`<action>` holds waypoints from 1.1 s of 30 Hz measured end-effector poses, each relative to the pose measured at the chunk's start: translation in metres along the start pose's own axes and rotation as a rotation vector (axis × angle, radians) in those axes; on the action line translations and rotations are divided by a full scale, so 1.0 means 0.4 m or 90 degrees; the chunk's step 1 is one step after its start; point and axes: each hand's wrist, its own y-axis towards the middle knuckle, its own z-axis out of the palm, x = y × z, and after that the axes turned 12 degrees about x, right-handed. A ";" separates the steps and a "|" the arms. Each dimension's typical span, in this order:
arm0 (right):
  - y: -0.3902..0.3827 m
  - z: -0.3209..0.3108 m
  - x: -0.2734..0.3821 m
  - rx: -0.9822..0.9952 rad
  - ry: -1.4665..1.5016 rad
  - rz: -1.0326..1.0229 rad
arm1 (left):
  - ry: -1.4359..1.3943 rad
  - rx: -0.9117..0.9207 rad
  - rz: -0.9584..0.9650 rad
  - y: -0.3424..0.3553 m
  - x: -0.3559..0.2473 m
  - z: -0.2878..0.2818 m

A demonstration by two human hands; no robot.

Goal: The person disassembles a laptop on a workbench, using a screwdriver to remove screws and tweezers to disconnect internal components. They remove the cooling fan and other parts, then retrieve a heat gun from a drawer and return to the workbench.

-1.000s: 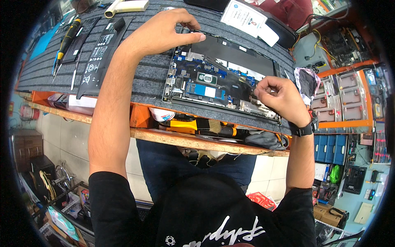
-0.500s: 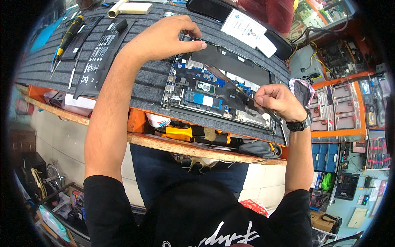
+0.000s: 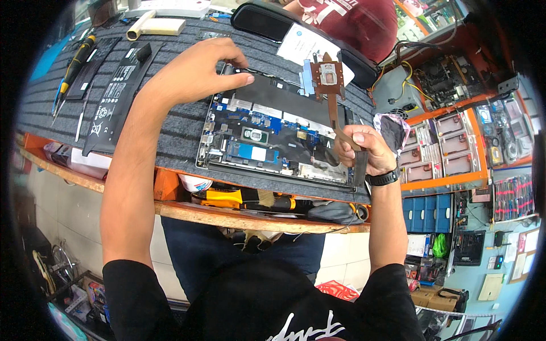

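Observation:
An opened laptop base (image 3: 273, 91) lies on the grey ribbed mat, its blue-and-black circuit board (image 3: 273, 124) exposed. My left hand (image 3: 207, 65) is closed on the laptop's far left corner, thumb on top and the other fingers partly hidden behind the edge. Raised above the board's right side, a copper heat sink (image 3: 335, 111) stands nearly upright in my right hand (image 3: 369, 150). My right fingers pinch its flat pipe, with the square plate end pointing away from me. A bare processor chip (image 3: 255, 136) shows near the board's middle.
Left of my arm lie a black laptop battery (image 3: 116, 91) and a yellow-black screwdriver (image 3: 78, 67). A cream mallet (image 3: 153, 26), a black case (image 3: 259, 23) and a white paper (image 3: 296, 45) lie farther back. Another person's maroon sleeve (image 3: 364, 25) is opposite. Below, an open drawer holds tools (image 3: 227, 199).
My right hand has lifted the heat sink off the board and tilted it upright, plate end away from me. My left hand stays at the laptop's corner. The whole view has shifted slightly.

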 end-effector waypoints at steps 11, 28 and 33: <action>-0.049 -0.005 -0.001 0.014 0.026 -0.091 | -0.010 0.005 0.021 0.006 0.001 -0.005; -0.096 -0.023 -0.069 -0.020 0.157 -0.205 | -0.049 0.024 0.004 0.021 -0.046 0.012; -0.109 -0.038 -0.085 -0.112 0.127 -0.215 | -0.006 0.030 0.077 0.017 -0.038 -0.006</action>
